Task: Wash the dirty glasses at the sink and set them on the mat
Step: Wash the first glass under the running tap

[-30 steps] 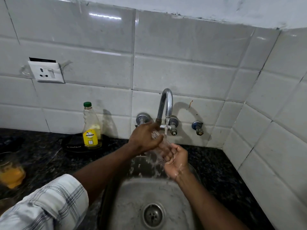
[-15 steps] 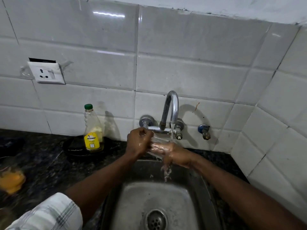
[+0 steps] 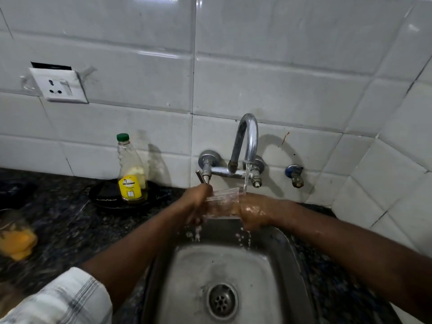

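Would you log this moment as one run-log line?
step: rinsing | glass: sideways under running tap | left hand: holds one end | right hand: holds other end | over sink

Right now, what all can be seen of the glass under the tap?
The glass is clear and wet, lying on its side above the sink. The left hand grips its left end; the right hand meets its right end, its hold unclear. Tap water strikes it near the right hand.
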Demonstrator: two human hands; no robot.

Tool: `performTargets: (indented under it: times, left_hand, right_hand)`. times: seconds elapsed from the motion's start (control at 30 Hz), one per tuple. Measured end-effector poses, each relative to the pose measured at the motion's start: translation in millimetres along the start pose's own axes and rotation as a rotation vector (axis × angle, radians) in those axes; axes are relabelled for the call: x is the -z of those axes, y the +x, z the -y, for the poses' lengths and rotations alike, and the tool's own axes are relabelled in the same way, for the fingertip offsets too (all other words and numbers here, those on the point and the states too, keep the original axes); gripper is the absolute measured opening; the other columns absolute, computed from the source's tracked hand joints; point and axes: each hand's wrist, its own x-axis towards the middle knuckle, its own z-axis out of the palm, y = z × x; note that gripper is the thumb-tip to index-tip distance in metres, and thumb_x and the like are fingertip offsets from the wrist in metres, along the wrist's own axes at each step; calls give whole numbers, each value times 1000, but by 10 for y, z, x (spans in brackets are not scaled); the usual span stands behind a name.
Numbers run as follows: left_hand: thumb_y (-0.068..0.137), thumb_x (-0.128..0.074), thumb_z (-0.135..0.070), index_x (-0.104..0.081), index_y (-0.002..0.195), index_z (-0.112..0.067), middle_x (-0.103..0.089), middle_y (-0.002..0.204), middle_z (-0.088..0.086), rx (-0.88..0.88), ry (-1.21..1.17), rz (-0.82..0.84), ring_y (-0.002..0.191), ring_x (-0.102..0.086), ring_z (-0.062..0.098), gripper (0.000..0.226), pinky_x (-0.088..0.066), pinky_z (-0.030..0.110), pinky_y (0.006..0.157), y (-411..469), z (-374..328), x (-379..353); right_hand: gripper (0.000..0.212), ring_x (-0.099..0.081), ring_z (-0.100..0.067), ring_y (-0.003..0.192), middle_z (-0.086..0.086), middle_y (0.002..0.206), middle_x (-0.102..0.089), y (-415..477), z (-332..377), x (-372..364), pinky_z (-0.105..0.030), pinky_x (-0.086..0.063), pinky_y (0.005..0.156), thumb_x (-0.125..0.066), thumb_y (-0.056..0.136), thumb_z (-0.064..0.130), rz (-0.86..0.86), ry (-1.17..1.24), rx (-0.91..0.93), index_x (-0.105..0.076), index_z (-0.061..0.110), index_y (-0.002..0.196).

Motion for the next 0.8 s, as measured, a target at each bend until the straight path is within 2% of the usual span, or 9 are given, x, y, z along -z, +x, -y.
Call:
performTargets:
  times: [0.17, 0.23, 0.33, 0.37, 0.5, 0.57, 0.67, 0.73, 0.8]
  left_hand:
    - [93, -60, -29, -66, 72, -9, -66, 63, 2, -719, -57, -295, 57, -64, 15, 30, -52, 27, 52, -104, 203, -1]
    - [90, -54, -34, -68, 73, -9, -65, 63, 2, -509, 30, -258, 55, -61, 13, 34, -49, 27, 54, 55, 207, -4]
    - [96, -48, -32, -64, 87, -7, -61, 69, 9, 22, 16, 49, 57, -57, 24, 32, -50, 35, 59, 166, 186, 16]
    - [94, -51, -33, -64, 85, -7, -62, 69, 10, 29, -36, 45, 57, -57, 25, 30, -49, 32, 55, 150, 198, 21]
    - [79, -56, -47, -63, 59, -10, -59, 53, 5, -466, -46, -287, 50, -55, 24, 43, -46, 34, 52, 97, 255, 5]
    - [87, -51, -39, -57, 63, -12, -52, 51, 3, -242, 4, -166, 46, -49, 18, 37, -39, 24, 47, 90, 192, -21]
    - [96, -42, -26, -49, 71, -10, -49, 56, 8, 122, 8, 109, 42, -44, 20, 30, -37, 20, 40, 4, 157, -15]
    - [93, -40, -23, -54, 78, -7, -56, 60, 13, 111, 14, 67, 39, -46, 22, 27, -33, 19, 38, -40, 131, -15]
    - [89, -40, -21, -57, 79, -5, -60, 64, 17, 85, -98, -21, 36, -47, 22, 26, -30, 16, 36, -106, 144, -76]
  right_hand:
    - [69, -62, -2, 104, 11, 122, -57, 92, 30, -6, -21, -55, 79, -53, 82, -17, -10, 511, -81, -44, 16, 142]
    - [64, -59, 4, 102, 17, 118, -55, 91, 34, -26, -16, -51, 86, -54, 84, -14, 55, 476, -67, -45, 16, 140]
    - [58, -58, -13, 116, 1, 128, -60, 23, 33, -73, -17, -41, 95, -63, 87, 2, -28, -98, 79, -49, 21, 140]
    - [61, -58, -19, 118, -3, 130, -60, 22, 19, -127, -23, -44, 98, -66, 86, 3, -59, -129, 107, -49, 24, 140]
    - [58, -60, -17, 115, 12, 124, -56, 7, 77, -60, -26, -50, 96, -61, 90, 2, -49, 303, 4, -49, 34, 137]
    - [50, -57, -9, 117, 11, 128, -57, -33, 51, -91, -26, -47, 102, -58, 91, 11, 30, 129, 33, -51, 32, 135]
    - [49, -54, -24, 123, -9, 133, -59, -21, 56, -161, -32, -44, 106, -59, 87, 7, 128, -398, -23, -54, 13, 135]
    - [46, -56, -21, 122, -7, 128, -62, -19, 75, -172, -28, -45, 104, -58, 88, 4, 22, -364, 13, -57, 12, 133]
    - [49, -59, 2, 113, 7, 118, -64, -87, 125, -19, -12, -43, 97, -61, 86, 2, 6, -25, -23, -58, 16, 133]
